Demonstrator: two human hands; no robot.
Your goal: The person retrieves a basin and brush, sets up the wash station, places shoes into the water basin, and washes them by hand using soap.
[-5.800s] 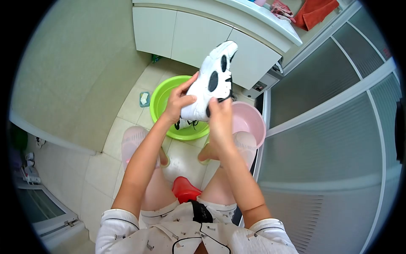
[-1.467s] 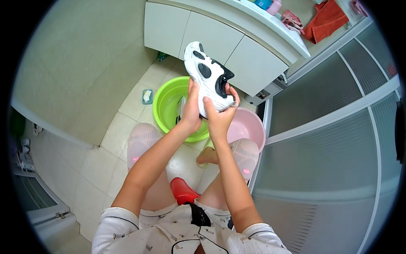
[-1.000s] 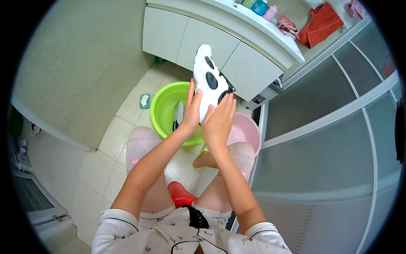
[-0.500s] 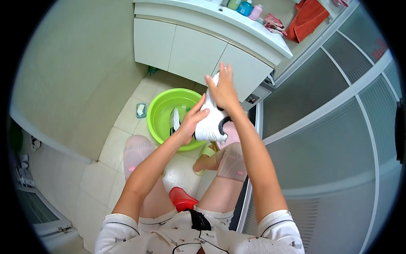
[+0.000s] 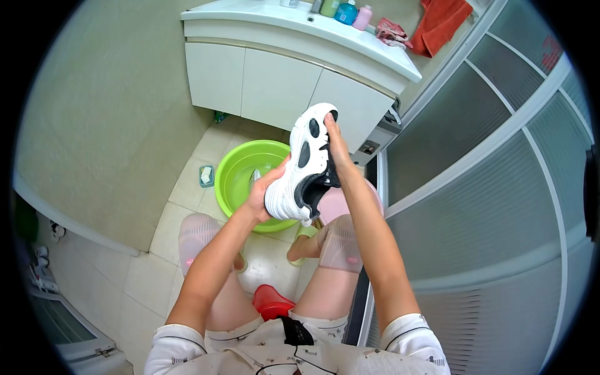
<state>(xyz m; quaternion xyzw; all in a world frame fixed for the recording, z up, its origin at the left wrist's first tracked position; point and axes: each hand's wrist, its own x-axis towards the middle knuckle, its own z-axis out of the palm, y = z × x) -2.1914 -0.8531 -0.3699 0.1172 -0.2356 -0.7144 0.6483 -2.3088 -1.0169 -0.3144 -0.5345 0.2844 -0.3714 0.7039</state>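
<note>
Between my two hands is a white sneaker [image 5: 299, 165] with black patches and a dark lining. It is held tilted above the right part of a green basin [image 5: 226, 197]. My left hand [image 5: 265, 192] grips its lower left side near the heel. Along its upper right side my right hand [image 5: 337, 147] is closed near the toe. Part of a whitish item [image 5: 255, 177] shows inside the basin behind my left hand; I cannot make out what it is. A pink basin [image 5: 369, 199] sits partly hidden behind my right forearm.
A soap dish [image 5: 206, 176] with a pale bar lies on the tiles left of the basin. The white vanity cabinet [image 5: 278, 84] stands ahead, with bottles [image 5: 345, 12] on its counter. A sliding glass door [image 5: 469, 206] runs along the right. A red stool [image 5: 272, 301] is between my legs.
The sneaker has turned so its side and opening now face me more. My right hand has gone from spread fingers to gripping near the toe. The view has shifted slightly.
</note>
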